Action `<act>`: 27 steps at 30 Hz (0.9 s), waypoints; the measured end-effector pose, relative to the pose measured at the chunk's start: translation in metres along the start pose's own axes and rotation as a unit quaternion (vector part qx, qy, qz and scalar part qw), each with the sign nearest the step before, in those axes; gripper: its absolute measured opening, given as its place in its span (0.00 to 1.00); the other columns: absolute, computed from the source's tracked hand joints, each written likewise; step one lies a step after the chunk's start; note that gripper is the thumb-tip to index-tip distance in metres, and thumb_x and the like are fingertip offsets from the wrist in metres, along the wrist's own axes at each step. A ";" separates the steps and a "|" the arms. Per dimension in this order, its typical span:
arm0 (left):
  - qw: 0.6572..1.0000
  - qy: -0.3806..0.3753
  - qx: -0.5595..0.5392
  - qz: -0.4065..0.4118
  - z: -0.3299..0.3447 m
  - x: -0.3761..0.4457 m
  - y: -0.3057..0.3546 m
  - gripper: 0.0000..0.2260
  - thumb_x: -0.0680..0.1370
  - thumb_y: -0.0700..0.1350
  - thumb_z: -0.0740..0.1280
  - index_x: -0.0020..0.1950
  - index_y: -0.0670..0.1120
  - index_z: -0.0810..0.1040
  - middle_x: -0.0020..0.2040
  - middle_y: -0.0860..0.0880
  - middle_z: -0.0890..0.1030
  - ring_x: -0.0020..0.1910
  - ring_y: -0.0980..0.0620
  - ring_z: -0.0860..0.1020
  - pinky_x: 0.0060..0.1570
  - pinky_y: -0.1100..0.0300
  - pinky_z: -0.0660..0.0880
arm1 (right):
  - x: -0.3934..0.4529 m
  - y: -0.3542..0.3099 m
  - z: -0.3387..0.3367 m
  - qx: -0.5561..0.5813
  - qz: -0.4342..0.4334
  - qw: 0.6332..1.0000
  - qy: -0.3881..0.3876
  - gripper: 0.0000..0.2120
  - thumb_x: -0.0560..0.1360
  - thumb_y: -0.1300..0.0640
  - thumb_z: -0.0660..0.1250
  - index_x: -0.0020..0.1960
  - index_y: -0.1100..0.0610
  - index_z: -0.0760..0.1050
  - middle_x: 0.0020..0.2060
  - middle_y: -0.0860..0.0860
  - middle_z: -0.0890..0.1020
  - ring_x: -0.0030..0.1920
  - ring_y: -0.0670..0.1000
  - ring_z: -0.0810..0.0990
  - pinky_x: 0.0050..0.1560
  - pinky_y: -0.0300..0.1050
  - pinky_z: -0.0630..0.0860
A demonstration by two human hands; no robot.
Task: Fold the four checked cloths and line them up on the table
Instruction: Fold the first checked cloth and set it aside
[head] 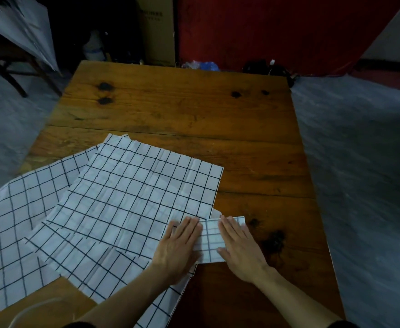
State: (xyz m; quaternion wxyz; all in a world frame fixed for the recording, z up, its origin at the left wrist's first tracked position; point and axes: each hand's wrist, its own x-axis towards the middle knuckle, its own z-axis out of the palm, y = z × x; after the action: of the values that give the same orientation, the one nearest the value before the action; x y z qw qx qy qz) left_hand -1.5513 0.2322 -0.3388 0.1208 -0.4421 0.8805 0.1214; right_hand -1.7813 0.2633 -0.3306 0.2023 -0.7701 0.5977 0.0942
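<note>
A small folded checked cloth point(212, 237) lies near the table's front, right of centre. My left hand point(182, 245) presses flat on its left part and my right hand point(239, 247) presses flat on its right part, fingers straight. Left of it, unfolded white cloths with a dark grid overlap in a pile: the top one point(132, 197) spreads across the middle, and another point(26, 209) sticks out at the far left and hangs over the table's edge. How many cloths lie in the pile is hidden.
The wooden table point(182, 110) has dark knots and bare wood at the back and right. Grey floor lies on both sides. A dark chair point(9, 67) stands at the back left, with a cardboard box point(158, 29) and a red wall behind the table.
</note>
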 end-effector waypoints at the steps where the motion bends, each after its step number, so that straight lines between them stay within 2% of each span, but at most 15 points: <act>1: 1.000 -0.001 0.002 -0.008 0.000 -0.003 -0.003 0.36 0.78 0.64 0.51 0.80 0.46 0.48 0.81 0.45 0.49 0.79 0.45 0.45 0.76 0.39 0.47 | -0.003 0.006 -0.001 -0.007 0.015 1.000 -0.003 0.34 0.79 0.37 0.38 0.78 0.53 0.34 0.76 0.48 0.33 0.77 0.50 0.32 0.78 0.54 0.37; 3: 0.999 -0.002 -0.002 -0.032 -0.003 -0.009 -0.006 0.35 0.78 0.64 0.51 0.80 0.44 0.54 0.80 0.45 0.56 0.79 0.44 0.50 0.74 0.39 0.52 | -0.008 0.016 -0.002 -0.013 0.044 0.999 -0.006 0.35 0.76 0.36 0.35 0.78 0.52 0.32 0.76 0.47 0.31 0.76 0.50 0.31 0.76 0.51 0.32; 6: 0.998 0.002 -0.007 -0.054 -0.005 -0.013 -0.007 0.34 0.79 0.62 0.50 0.79 0.43 0.57 0.79 0.44 0.59 0.79 0.43 0.54 0.74 0.40 0.54 | -0.011 0.021 -0.001 0.005 0.080 0.997 0.016 0.35 0.77 0.36 0.36 0.78 0.53 0.36 0.78 0.50 0.38 0.78 0.52 0.37 0.74 0.51 0.34; 8: 0.998 0.025 -0.020 -0.050 -0.010 -0.008 -0.003 0.33 0.80 0.60 0.53 0.79 0.42 0.56 0.79 0.44 0.58 0.79 0.43 0.53 0.75 0.42 0.52 | -0.009 0.016 -0.004 -0.010 0.088 0.995 0.035 0.34 0.79 0.38 0.40 0.79 0.55 0.41 0.79 0.52 0.43 0.78 0.54 0.40 0.75 0.52 0.36; 10: 0.998 0.034 -0.039 -0.034 -0.017 0.001 0.005 0.33 0.80 0.57 0.60 0.80 0.43 0.53 0.80 0.45 0.55 0.79 0.44 0.52 0.76 0.44 0.47 | -0.004 0.002 -0.011 0.001 0.062 0.997 0.045 0.32 0.83 0.42 0.46 0.79 0.56 0.41 0.78 0.52 0.41 0.78 0.53 0.38 0.78 0.51 0.37; 12: 0.998 0.049 -0.048 -0.018 -0.025 0.010 0.014 0.30 0.78 0.53 0.64 0.77 0.45 0.60 0.76 0.47 0.62 0.76 0.46 0.59 0.76 0.46 0.53 | 0.002 -0.013 -0.016 0.037 0.011 0.999 0.033 0.30 0.84 0.47 0.50 0.80 0.56 0.41 0.79 0.51 0.41 0.78 0.50 0.37 0.78 0.50 0.39; 15: 0.997 0.065 -0.049 -0.005 -0.031 0.017 0.021 0.21 0.76 0.50 0.68 0.67 0.46 0.73 0.65 0.49 0.74 0.66 0.49 0.71 0.69 0.51 0.65 | 0.008 -0.026 -0.017 0.061 -0.019 0.997 0.037 0.29 0.84 0.51 0.53 0.80 0.55 0.46 0.80 0.50 0.48 0.79 0.48 0.42 0.78 0.48 0.40; 18: 0.996 0.071 -0.057 -0.010 -0.028 0.016 0.015 0.21 0.71 0.50 0.73 0.62 0.47 0.77 0.59 0.51 0.77 0.58 0.49 0.76 0.61 0.52 0.73 | 0.006 -0.019 -0.011 0.040 -0.011 0.997 0.067 0.29 0.83 0.50 0.55 0.80 0.56 0.50 0.79 0.52 0.53 0.77 0.48 0.44 0.78 0.52 0.45; 22: 0.994 0.087 -0.060 -0.022 -0.025 0.010 0.004 0.22 0.65 0.51 0.77 0.57 0.48 0.81 0.54 0.52 0.78 0.52 0.50 0.78 0.55 0.53 0.77 | -0.004 -0.002 -0.008 0.025 0.013 0.996 0.081 0.30 0.82 0.49 0.56 0.80 0.56 0.50 0.79 0.50 0.53 0.78 0.48 0.46 0.75 0.50 0.40; 24: 0.995 0.077 -0.056 -0.033 -0.027 0.010 0.002 0.20 0.67 0.51 0.76 0.57 0.48 0.80 0.54 0.52 0.77 0.52 0.49 0.78 0.56 0.53 0.76 | -0.006 0.003 -0.007 0.024 0.035 0.994 0.097 0.28 0.82 0.50 0.58 0.79 0.56 0.56 0.78 0.51 0.60 0.78 0.51 0.54 0.76 0.50 0.47; 27: 0.997 0.044 -0.037 -0.050 -0.037 0.015 0.006 0.22 0.73 0.48 0.71 0.66 0.48 0.72 0.59 0.50 0.75 0.59 0.46 0.75 0.64 0.50 0.68 | 0.003 0.004 -0.011 0.039 0.058 0.990 0.122 0.22 0.80 0.55 0.62 0.73 0.56 0.68 0.71 0.51 0.72 0.73 0.53 0.67 0.72 0.51 0.64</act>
State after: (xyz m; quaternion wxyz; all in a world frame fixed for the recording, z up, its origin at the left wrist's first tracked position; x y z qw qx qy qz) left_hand -1.5683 0.2123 -0.3084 0.0716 -0.4948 0.8566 0.1277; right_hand -1.7850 0.2552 -0.3225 0.1522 -0.7312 0.6649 -0.0125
